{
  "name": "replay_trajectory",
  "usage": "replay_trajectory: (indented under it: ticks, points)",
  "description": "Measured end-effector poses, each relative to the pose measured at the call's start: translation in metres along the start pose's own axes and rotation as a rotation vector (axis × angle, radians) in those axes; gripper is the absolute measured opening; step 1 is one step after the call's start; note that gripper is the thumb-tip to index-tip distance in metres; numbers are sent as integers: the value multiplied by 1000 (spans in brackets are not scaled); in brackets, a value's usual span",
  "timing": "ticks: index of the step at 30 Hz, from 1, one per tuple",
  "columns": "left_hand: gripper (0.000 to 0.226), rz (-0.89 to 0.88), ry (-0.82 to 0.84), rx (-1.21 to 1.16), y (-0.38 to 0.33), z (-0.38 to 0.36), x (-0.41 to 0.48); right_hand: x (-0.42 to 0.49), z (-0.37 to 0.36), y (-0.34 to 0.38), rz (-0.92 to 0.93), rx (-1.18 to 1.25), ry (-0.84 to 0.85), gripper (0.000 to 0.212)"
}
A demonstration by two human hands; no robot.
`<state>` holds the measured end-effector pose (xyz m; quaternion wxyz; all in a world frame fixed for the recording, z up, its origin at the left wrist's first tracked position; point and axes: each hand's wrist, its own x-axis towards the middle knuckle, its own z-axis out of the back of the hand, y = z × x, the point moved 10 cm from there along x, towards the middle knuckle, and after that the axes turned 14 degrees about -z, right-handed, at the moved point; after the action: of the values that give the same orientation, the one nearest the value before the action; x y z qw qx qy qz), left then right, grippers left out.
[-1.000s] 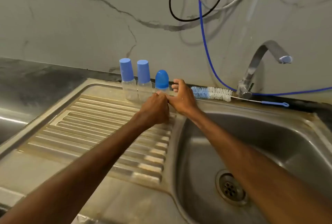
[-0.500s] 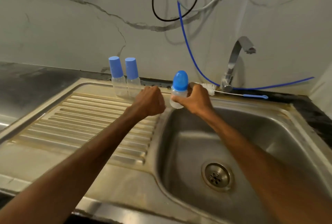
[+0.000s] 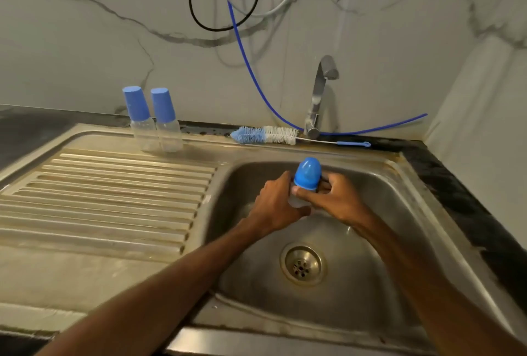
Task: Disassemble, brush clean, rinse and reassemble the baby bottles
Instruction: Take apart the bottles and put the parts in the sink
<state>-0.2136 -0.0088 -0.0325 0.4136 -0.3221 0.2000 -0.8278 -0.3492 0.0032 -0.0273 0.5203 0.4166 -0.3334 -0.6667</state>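
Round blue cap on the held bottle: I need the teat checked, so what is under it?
Under the round blue cap only a sliver of clear bottle shows; fingers cover the rest.

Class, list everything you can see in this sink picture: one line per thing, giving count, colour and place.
Capped baby bottles: two, clear with blue caps, upright at the back of the draining board.
Held baby bottle: one, blue dome cap, over the sink basin.
Bottle brush: one, blue and white, on the sink's back ledge.
Tap: one, metal, behind the basin.
Sink: one, steel.
Cables: black, blue, grey, against the wall.
Left hand, right hand: both gripping the held bottle.
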Motion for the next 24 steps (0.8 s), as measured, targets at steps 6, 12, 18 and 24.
replay_trajectory:
  ticks: [6, 12, 18, 24]
  points:
    - [70, -42, -81, 4, 5, -3, -8, -4, 10, 0, 86, 149, -115, 52]
    - [74, -97, -130, -39, 1, -6, -9, -3, 4, -6, 65, 140, -35, 55]
    - [48, -187, -60, -20, -18, -21, -8, -7, 20, -10, 34, 268, 13, 46]
    - [29, -116, 74, -71, -15, -25, -1, -2, 18, -17, 12, 292, 93, 39]
